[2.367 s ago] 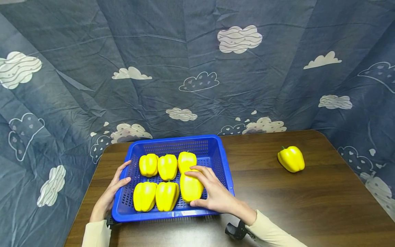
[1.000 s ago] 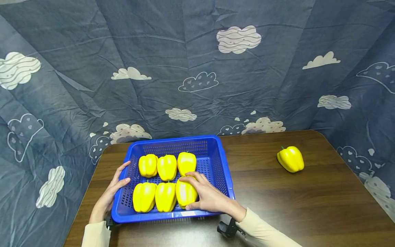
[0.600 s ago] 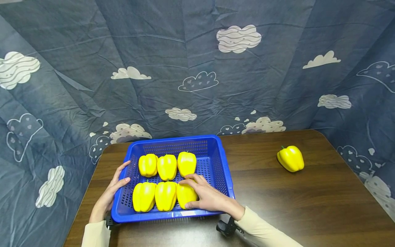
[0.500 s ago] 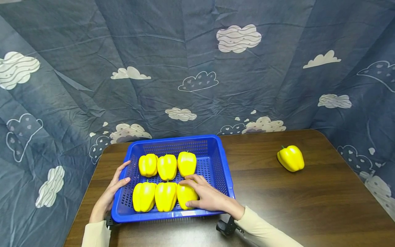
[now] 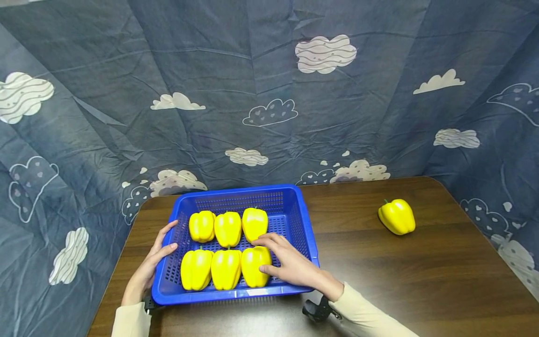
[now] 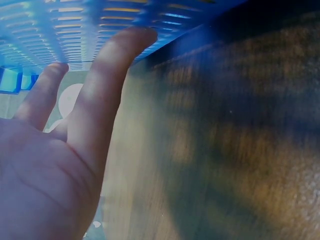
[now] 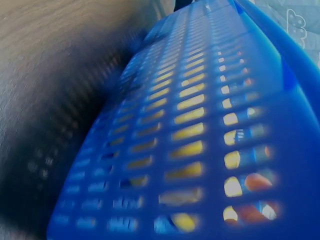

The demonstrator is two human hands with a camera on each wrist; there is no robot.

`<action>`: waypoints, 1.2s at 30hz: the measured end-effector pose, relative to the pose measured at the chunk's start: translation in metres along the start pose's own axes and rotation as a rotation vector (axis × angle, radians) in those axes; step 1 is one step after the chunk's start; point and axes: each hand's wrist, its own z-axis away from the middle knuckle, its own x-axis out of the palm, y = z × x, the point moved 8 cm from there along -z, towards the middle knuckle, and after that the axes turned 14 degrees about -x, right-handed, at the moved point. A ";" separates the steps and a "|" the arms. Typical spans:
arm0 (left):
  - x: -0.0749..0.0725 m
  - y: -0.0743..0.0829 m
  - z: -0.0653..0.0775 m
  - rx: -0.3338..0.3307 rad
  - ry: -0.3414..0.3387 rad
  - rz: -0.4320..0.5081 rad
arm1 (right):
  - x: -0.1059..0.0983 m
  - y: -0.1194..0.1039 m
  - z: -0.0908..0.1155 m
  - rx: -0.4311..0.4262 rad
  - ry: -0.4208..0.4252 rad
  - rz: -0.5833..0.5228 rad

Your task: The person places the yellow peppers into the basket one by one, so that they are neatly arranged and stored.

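A blue plastic basket (image 5: 309, 224) holds several yellow bell peppers in two rows. Straight fingers of my left hand (image 5: 147, 267) rest against its left rim; in the left wrist view, fingers (image 6: 102, 85) lie against the slotted wall. My right hand (image 5: 292, 264) is spread loosely over the bell pepper (image 5: 252, 274) at the front right of the rows, its thumb beside it. Whether the fingers still touch that pepper is hard to tell. The right wrist view shows the basket's outer wall (image 7: 195, 110), with fingertips glimpsed through the slots.
Another yellow bell pepper (image 5: 397, 217) lies on the brown wooden table (image 5: 379, 276), well to the right of the basket. A blue curtain (image 5: 269, 70) with white cloud prints stands behind the table.
My right hand shifted the front right pepper left and forward into line with its row, then loosened and drew slightly up and right. The left hand stayed at the rim.
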 end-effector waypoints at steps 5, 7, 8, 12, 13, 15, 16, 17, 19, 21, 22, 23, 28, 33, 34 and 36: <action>0.000 -0.001 0.000 -0.010 0.009 -0.006 | -0.012 -0.002 0.005 -0.039 0.054 -0.006; 0.000 -0.002 0.000 -0.016 0.016 -0.007 | -0.017 -0.003 0.006 -0.059 0.078 -0.007; 0.000 -0.003 0.000 -0.021 0.019 -0.006 | -0.019 -0.004 0.007 -0.072 0.092 -0.006; 0.000 -0.004 0.000 -0.026 0.030 -0.007 | -0.030 -0.004 0.011 -0.103 0.139 -0.006; 0.000 -0.004 0.000 -0.023 0.029 -0.006 | -0.034 -0.004 0.013 -0.108 0.155 -0.009; 0.000 -0.005 0.000 -0.021 0.032 -0.013 | -0.041 -0.001 0.017 -0.115 0.184 -0.018; 0.000 -0.004 0.000 -0.018 0.031 -0.013 | -0.045 0.000 0.019 -0.119 0.201 -0.024; 0.000 -0.004 0.000 -0.017 0.032 -0.013 | -0.048 0.002 0.021 -0.120 0.219 -0.027; -0.001 -0.004 0.000 -0.018 0.032 -0.014 | -0.057 0.006 0.028 -0.123 0.257 -0.025; -0.001 -0.004 0.000 -0.021 0.035 -0.014 | -0.065 0.010 0.034 -0.123 0.290 -0.018; -0.001 -0.005 0.000 -0.022 0.036 -0.013 | -0.069 0.012 0.037 -0.123 0.308 -0.014; -0.001 -0.005 0.000 -0.024 0.037 -0.012 | -0.073 0.013 0.040 -0.121 0.323 -0.013; -0.001 -0.004 0.000 -0.017 0.026 -0.006 | -0.091 0.023 0.057 -0.107 0.398 -0.009; -0.001 -0.003 0.000 -0.009 0.024 -0.005 | -0.104 0.029 0.074 -0.106 0.461 0.006; -0.001 -0.003 0.000 -0.010 0.026 -0.006 | -0.106 0.031 0.077 -0.111 0.470 0.009; -0.001 -0.003 -0.001 -0.009 0.031 -0.010 | -0.109 0.034 0.084 -0.111 0.484 0.010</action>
